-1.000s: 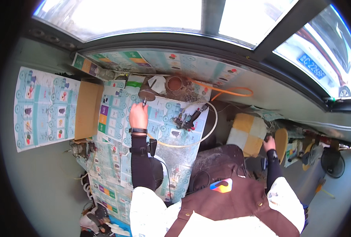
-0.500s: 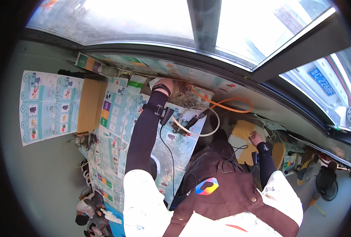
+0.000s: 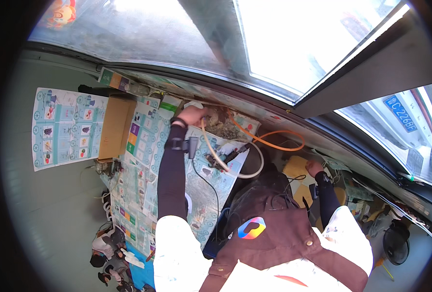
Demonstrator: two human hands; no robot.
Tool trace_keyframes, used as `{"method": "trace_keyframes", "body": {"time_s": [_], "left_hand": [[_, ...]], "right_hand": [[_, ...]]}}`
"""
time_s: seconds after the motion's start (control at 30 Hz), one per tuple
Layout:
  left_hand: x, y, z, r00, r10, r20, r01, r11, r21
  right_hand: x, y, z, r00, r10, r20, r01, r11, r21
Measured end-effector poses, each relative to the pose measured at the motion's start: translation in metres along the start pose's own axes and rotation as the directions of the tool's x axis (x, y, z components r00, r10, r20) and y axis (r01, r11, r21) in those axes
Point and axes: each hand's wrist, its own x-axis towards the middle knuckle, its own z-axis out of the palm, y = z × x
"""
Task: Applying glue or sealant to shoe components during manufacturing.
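My left hand (image 3: 192,116) is at the far side of the paper-covered bench, its fingers curled downward. A cream-white hose (image 3: 216,158) runs up to those fingers; what they hold is hidden. Beside the hand lies a heap of small brownish bits (image 3: 228,125). Dark fittings with a red part (image 3: 230,156) rest on the bench inside the hose's loop. To the right, my right hand (image 3: 314,168) is closed in a loose fist, its contents not visible, next to a yellowish pad (image 3: 296,168).
An orange hose (image 3: 279,133) loops along the wall under the window. A cardboard box (image 3: 114,127) with a printed sheet stands at the bench's left. A black fan (image 3: 396,243) is at the far right. People (image 3: 106,248) sit at the lower left.
My left hand has shifted slightly left and nearer, and more of the white hose shows beside it. The whole view has tilted a little; my right hand stays by the yellowish pad.
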Motion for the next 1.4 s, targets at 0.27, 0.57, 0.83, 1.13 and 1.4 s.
{"method": "trace_keyframes", "body": {"time_s": [0.27, 0.57, 0.83, 1.13, 1.4], "left_hand": [[-0.03, -0.037, 0.097, 0.469, 0.508, -0.722, -0.414, 0.849, 0.328], [0.014, -0.045, 0.118, 0.362, 0.174, -0.916, -0.288, 0.955, 0.068], [0.04, -0.035, 0.138, 0.22, 0.08, -0.972, 0.037, 0.995, 0.09], [-0.016, -0.036, 0.152, 0.103, 0.076, -0.992, -0.148, 0.987, 0.061], [-0.265, -0.138, 0.347, 0.566, -0.447, -0.693, -0.011, 0.836, -0.549]], "right_hand": [[0.009, -0.02, -0.026, 0.997, -0.039, 0.068, 0.041, 0.998, -0.036], [0.027, -0.016, -0.026, 0.987, -0.095, 0.132, 0.112, 0.985, -0.13], [0.019, -0.051, -0.041, 0.981, -0.173, 0.091, 0.185, 0.972, -0.142], [0.026, -0.14, -0.031, 0.848, -0.345, 0.403, 0.473, 0.835, -0.28], [-0.064, -0.289, -0.056, 0.543, -0.644, 0.539, 0.797, 0.598, -0.087]]}}
